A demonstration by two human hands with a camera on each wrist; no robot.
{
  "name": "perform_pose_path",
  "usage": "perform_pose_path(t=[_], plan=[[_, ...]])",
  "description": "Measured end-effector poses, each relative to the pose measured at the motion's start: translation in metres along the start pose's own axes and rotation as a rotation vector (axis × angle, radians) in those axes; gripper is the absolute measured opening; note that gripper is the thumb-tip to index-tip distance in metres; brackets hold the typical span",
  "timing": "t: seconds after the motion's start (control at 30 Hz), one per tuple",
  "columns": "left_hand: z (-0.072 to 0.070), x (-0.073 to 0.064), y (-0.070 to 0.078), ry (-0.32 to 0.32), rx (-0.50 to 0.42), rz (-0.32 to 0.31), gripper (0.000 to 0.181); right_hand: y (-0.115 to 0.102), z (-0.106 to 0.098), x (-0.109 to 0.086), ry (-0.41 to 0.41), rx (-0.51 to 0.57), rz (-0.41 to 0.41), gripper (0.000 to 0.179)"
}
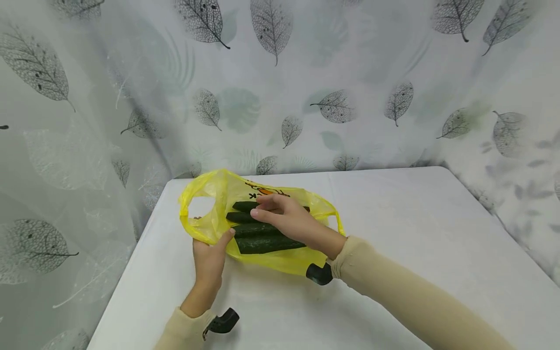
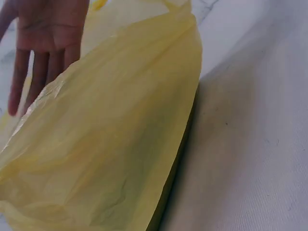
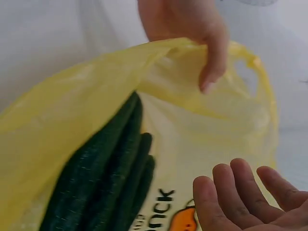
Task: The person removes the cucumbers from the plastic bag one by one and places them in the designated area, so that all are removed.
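Observation:
A yellow plastic bag lies on its side, its mouth and one handle loop toward the left. Several dark green cucumbers lie side by side inside, their ends showing at the mouth; the right wrist view shows the cucumbers too. My left hand grips the bag's near edge, thumb over the rim and fingers partly hidden by the plastic. Over the cucumbers, my right hand is held with relaxed fingers and nothing in them. In the left wrist view, the right hand shows its palm behind the bag.
A white-covered table carries the bag. Behind it hangs a pale curtain with leaf prints. Black wrist pieces show at the left cuff and the right cuff.

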State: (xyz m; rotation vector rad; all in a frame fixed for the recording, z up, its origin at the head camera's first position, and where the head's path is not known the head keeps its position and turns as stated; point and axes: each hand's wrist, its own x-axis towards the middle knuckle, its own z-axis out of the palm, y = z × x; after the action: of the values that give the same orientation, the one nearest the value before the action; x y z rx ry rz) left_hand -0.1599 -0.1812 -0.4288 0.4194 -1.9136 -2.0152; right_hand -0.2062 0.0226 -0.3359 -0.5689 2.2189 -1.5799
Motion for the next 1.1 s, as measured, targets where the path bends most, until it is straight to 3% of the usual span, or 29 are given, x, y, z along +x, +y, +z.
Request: perform_pose_path(t=[0.13,0.37,0.6,1.1], plan=[[0.003,0.000,-0.003,-0.006,0.013,-0.036,0.084,0.023,0.007,0.013,-0.038,-0.012,0.053,0.054],[0.009,-0.004,-0.002,-0.037,-0.062,-0.016,0.091,0.053,0.012,0.027,-0.076,-0.146,0.076,0.051],[0.015,-0.007,0.002,-0.083,-0.132,0.004,0.094,0.062,0.012,0.029,-0.096,-0.230,0.070,0.052],[0.016,-0.016,0.005,-0.134,-0.132,0.039,0.094,0.076,0.022,0.028,-0.150,-0.403,0.114,0.054]])
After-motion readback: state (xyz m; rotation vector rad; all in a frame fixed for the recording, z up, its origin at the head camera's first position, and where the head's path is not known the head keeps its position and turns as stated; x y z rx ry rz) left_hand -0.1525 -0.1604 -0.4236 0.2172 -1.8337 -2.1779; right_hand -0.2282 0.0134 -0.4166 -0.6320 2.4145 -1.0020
